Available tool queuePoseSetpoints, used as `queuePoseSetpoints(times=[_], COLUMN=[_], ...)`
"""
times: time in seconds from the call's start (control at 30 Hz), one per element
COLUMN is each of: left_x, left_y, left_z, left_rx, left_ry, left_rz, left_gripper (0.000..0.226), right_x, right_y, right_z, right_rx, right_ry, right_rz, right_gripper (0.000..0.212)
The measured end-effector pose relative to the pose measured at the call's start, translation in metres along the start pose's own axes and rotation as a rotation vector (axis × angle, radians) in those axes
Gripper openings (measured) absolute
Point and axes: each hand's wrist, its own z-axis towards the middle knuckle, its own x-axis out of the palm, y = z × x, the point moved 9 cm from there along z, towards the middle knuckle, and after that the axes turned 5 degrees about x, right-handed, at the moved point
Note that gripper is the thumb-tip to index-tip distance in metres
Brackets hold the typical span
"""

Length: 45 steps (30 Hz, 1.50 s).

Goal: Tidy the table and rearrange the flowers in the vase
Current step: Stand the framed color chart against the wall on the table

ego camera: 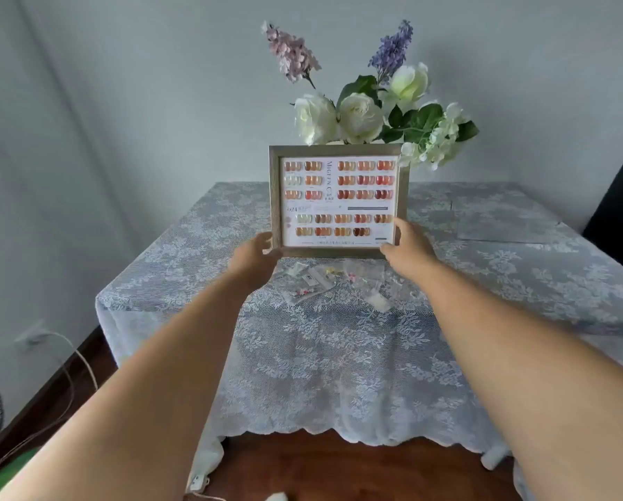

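- Head view: framed colour chart (pixel 339 200) held upright between both hands, above small packets (pixel 324 283) on lace-covered table (pixel 339 356).
- Left hand (pixel 255 252) grasping lower left corner; right hand (pixel 407 244) grasping lower right corner.
- Flowers (pixel 360 110) beyond the hands, behind frame; vase hidden.
- Judged rigid, light, front perhaps glazed and fragile; best gripped by side rails.
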Motion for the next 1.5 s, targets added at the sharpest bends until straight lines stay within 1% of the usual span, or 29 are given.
queuePoseSetpoints(times=[0.1,0.17,0.23,0.33,0.43,0.47,0.53,0.63,0.7,0.8,0.97,1.17,1.37,1.5], left_x=[0.001,0.003,0.006,0.008,0.007,0.006,0.007,0.017,0.022,0.027,0.029,0.008,-0.029,-0.061], left_y=[0.013,0.019,0.024,0.029,0.027,0.027,0.028,0.028,0.029,0.030,0.030,0.037,0.062,0.089], left_z=[0.013,0.021,0.029,0.040,0.049,0.052,0.056,0.059,0.062,0.063,0.064,0.068,0.066,0.060], left_rx=[-0.032,-0.050,-0.070,-0.098,-0.097,-0.097,-0.106,-0.111,-0.120,-0.141,-0.173,-0.192,-0.196,-0.206], left_ry=[-0.043,-0.065,-0.078,-0.069,-0.066,-0.063,-0.049,-0.027,-0.029,-0.033,-0.041,-0.088,-0.127,-0.234], left_rz=[-0.032,-0.094,-0.131,-0.190,-0.264,-0.288,-0.328,-0.400,-0.444,-0.508,-0.534,-0.552,-0.536,-0.539], left_gripper=[0.050,0.050,0.050,0.052,0.057,0.058,0.060,0.060,0.061,0.064,0.071,0.070,0.067,0.069], right_x=[-0.004,-0.001,0.000,0.003,0.003,0.002,0.003,0.004,0.004,-0.001,-0.004,0.007,0.035,0.059], right_y=[-0.015,-0.026,-0.032,-0.030,-0.024,-0.024,-0.028,-0.034,-0.040,-0.048,-0.054,-0.042,-0.007,0.028], right_z=[0.010,0.018,0.028,0.038,0.046,0.047,0.049,0.050,0.052,0.055,0.054,0.047,0.051,0.053], right_rx=[0.089,0.156,0.198,0.199,0.153,0.141,0.136,0.124,0.136,0.143,0.146,0.154,0.113,0.039], right_ry=[-0.091,-0.114,-0.115,-0.086,-0.084,-0.085,-0.089,-0.090,-0.087,-0.120,-0.167,-0.256,-0.209,-0.153], right_rz=[0.042,0.085,0.104,0.145,0.219,0.249,0.293,0.315,0.287,0.216,0.221,0.278,0.311,0.321], right_gripper=[0.067,0.069,0.067,0.053,0.031,0.027,0.042,0.052,0.063,0.070,0.067,0.061,0.058,0.059])
